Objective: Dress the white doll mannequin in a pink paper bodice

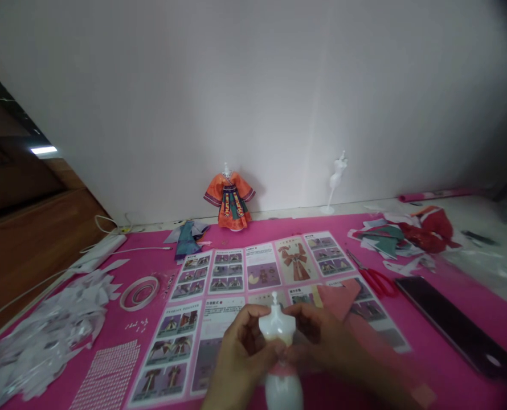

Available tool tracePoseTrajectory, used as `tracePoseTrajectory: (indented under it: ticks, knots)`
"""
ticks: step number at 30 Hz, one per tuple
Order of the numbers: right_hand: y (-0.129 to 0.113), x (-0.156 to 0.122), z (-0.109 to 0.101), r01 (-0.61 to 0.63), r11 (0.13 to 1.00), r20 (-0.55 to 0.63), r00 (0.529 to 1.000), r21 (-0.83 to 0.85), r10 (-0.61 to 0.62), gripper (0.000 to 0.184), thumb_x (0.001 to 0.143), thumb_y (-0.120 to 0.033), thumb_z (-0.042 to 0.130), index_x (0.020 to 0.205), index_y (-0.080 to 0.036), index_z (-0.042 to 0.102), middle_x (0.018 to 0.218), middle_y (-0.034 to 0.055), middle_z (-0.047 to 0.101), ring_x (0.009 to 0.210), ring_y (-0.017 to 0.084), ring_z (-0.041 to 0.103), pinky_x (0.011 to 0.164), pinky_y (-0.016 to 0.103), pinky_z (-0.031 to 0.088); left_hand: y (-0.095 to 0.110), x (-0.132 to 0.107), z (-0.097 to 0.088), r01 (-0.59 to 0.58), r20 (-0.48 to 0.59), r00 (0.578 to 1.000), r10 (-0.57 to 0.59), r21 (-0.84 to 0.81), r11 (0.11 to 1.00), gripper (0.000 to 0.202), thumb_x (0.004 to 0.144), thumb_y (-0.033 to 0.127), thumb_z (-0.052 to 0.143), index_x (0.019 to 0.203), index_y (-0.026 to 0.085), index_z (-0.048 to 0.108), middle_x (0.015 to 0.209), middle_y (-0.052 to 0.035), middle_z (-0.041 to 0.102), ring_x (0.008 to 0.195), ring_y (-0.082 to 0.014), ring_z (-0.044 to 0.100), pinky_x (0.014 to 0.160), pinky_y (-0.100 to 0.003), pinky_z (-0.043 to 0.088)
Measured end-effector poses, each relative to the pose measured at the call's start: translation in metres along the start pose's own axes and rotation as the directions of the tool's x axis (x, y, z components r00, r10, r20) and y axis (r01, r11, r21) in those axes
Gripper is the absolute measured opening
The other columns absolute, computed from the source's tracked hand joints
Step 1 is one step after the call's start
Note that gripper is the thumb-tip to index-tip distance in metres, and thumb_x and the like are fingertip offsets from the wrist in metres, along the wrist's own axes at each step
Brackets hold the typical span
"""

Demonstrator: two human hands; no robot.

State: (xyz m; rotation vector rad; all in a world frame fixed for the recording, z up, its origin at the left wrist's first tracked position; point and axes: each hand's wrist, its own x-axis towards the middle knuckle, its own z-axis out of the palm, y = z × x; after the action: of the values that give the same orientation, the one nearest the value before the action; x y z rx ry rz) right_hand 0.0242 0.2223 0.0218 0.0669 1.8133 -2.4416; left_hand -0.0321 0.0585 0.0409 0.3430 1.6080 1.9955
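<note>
A small white dress-form mannequin [278, 323] stands upright at the bottom centre, its lower end cut off by the frame edge. My left hand [249, 341] is closed around its left side, with the thumb pressed to the front of the torso. From the other side my right hand [315, 336] grips the same mannequin, thumb meeting the left thumb at the waist. A pinkish strip [282, 369] shows around the waist, just under the thumbs. Pink fabric [341, 299] lies beyond my right hand and partly behind that forearm.
A printed instruction sheet [230, 290] covers the pink mat. Behind it stand a doll dress [232, 202] and a bare mannequin [337, 176]. Left are tape [140, 293], a bead sheet [106, 376] and paper scraps [44, 336]. Scissors [379, 282], fabric scraps [424, 230] and a dark phone-like slab [454, 322] lie right.
</note>
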Motion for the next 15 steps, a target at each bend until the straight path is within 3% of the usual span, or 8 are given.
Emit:
tracePoseTrajectory:
  ticks: [5,11,15]
  knots:
    - [0.004,0.0,-0.003,-0.055,0.998,-0.014,0.998,-0.029,0.055,0.04,0.061,-0.028,0.085,0.093,-0.016,0.064,0.086,0.0028,0.07,0.075,0.017,0.064,0.065,0.027,0.046,-0.004,0.0,-0.003,0.039,0.077,0.996,-0.037,-0.015,0.999,0.037,0.071,0.02,0.073,0.101,0.023,0.051,0.077,0.002,0.063,0.069,-0.0122,0.057,0.062,-0.022,0.043]
    - [0.007,0.0,-0.001,0.015,0.996,0.03,0.999,0.088,-0.018,0.038,0.061,-0.019,0.086,0.09,-0.017,0.061,0.087,0.0011,0.068,0.079,0.015,0.062,0.071,0.026,0.044,-0.006,0.0,-0.005,-0.103,-0.015,0.994,0.105,0.093,0.99,0.036,0.066,0.024,0.077,0.1,0.024,0.066,0.103,-0.0027,0.059,0.094,-0.0185,0.059,0.079,-0.027,0.047]
    - [0.008,0.0,0.007,0.091,0.995,-0.035,0.995,0.045,-0.09,0.035,0.065,-0.023,0.082,0.089,-0.017,0.058,0.086,0.0012,0.066,0.08,0.016,0.06,0.071,0.026,0.042,-0.009,0.002,-0.005,0.01,-0.028,1.0,-0.011,-0.035,0.999,0.059,0.062,0.029,0.081,0.115,0.024,0.055,0.11,-0.0075,0.064,0.1,-0.0222,0.06,0.085,-0.032,0.046]
